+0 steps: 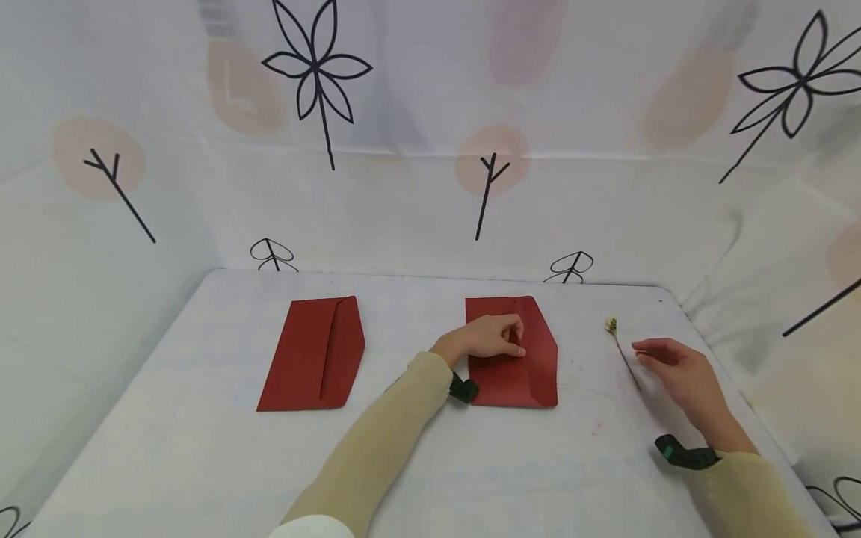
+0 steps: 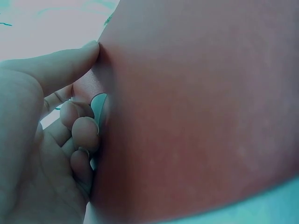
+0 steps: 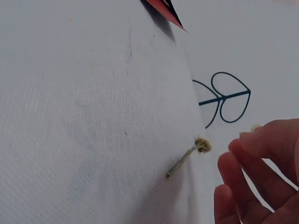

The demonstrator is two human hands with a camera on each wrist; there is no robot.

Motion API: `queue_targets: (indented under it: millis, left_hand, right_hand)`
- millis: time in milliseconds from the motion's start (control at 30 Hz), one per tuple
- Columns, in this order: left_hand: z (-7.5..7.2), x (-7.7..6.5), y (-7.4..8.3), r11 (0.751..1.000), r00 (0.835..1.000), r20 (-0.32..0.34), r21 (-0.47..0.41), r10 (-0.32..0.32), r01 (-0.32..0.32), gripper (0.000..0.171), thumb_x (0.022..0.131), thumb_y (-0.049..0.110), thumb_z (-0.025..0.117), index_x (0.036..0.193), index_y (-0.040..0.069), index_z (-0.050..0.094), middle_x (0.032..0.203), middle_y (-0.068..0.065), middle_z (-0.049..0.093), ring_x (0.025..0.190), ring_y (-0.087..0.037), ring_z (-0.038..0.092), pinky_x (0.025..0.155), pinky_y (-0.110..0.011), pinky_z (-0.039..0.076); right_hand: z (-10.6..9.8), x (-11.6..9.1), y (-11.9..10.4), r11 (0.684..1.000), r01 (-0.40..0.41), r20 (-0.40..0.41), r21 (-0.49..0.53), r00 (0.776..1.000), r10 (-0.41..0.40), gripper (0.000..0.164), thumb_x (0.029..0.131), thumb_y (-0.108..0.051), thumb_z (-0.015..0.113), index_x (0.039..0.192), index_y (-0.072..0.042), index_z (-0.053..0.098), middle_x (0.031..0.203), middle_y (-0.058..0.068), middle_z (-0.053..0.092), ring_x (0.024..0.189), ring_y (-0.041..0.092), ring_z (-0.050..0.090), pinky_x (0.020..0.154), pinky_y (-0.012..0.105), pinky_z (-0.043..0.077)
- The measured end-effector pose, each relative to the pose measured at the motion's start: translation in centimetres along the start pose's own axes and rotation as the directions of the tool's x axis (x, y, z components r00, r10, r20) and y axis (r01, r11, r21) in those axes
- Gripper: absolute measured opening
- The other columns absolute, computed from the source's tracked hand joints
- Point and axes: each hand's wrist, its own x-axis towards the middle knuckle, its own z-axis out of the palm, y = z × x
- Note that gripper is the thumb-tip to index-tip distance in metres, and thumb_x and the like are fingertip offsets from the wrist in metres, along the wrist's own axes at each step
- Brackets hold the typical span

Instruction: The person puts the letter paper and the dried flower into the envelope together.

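Note:
On the table's right half lies a red paper envelope, its pointed flap spread toward the right. My left hand reaches over it, and in the left wrist view the thumb and curled fingers pinch the edge of the red paper. A thin dried flower with a small pale head and a long stem is to the right of this envelope. Beside it hovers my right hand, fingers gently bent and apart from the stem in the right wrist view, holding nothing that I can see.
A second red envelope lies to the left, its pointed side facing right. The white table ends at a pale curtain with printed flowers, which also hangs along both sides.

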Motion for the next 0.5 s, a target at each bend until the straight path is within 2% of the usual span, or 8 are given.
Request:
queue_targets:
  millis: [67, 167, 267, 500]
  left_hand:
    - [0.0, 0.0, 0.0, 1.000, 1.000, -0.001, 0.001, 0.001, -0.001, 0.023, 0.093, 0.033, 0.071, 0.103, 0.022, 0.054, 0.075, 0.002, 0.054, 0.067, -0.008, 0.051, 0.063, -0.022, 0.042]
    - [0.0, 0.0, 0.0, 1.000, 1.000, -0.003, 0.002, 0.004, -0.004, 0.023, 0.093, 0.033, 0.071, 0.103, 0.022, 0.054, 0.075, 0.002, 0.053, 0.066, -0.008, 0.050, 0.063, -0.022, 0.042]
    - [0.1, 0.0, 0.0, 1.000, 1.000, -0.003, 0.001, 0.006, -0.006, 0.023, 0.093, 0.033, 0.071, 0.103, 0.021, 0.054, 0.075, 0.002, 0.053, 0.066, -0.008, 0.050, 0.063, -0.022, 0.041]
    - [0.1, 0.0, 0.0, 1.000, 1.000, -0.004, 0.000, 0.007, -0.007, 0.022, 0.093, 0.033, 0.071, 0.103, 0.022, 0.054, 0.076, 0.002, 0.054, 0.067, -0.009, 0.051, 0.063, -0.022, 0.042]
  right_hand:
    - [0.0, 0.2, 0.2, 0.999, -0.040, -0.007, -0.009, 0.999, 0.040, 0.039, 0.101, -0.030, 0.058, 0.127, -0.001, 0.061, 0.126, 0.023, 0.061, 0.106, 0.015, 0.054, 0.071, 0.014, 0.044]
    - [0.0, 0.5, 0.4, 0.995, -0.094, -0.008, -0.011, 0.996, 0.094, 0.039, 0.102, -0.027, 0.057, 0.129, 0.001, 0.059, 0.128, 0.026, 0.059, 0.113, 0.035, 0.051, 0.073, 0.022, 0.042]
    - [0.0, 0.6, 0.8, 0.991, -0.135, -0.001, -0.009, 0.991, 0.135, 0.040, 0.101, -0.026, 0.058, 0.129, 0.002, 0.058, 0.128, 0.027, 0.058, 0.113, 0.037, 0.050, 0.074, 0.029, 0.041]
    - [0.3, 0.9, 1.1, 0.989, -0.147, 0.033, -0.019, 0.988, 0.148, 0.045, 0.099, -0.029, 0.061, 0.129, 0.004, 0.057, 0.127, 0.029, 0.057, 0.112, 0.039, 0.051, 0.075, 0.032, 0.042]
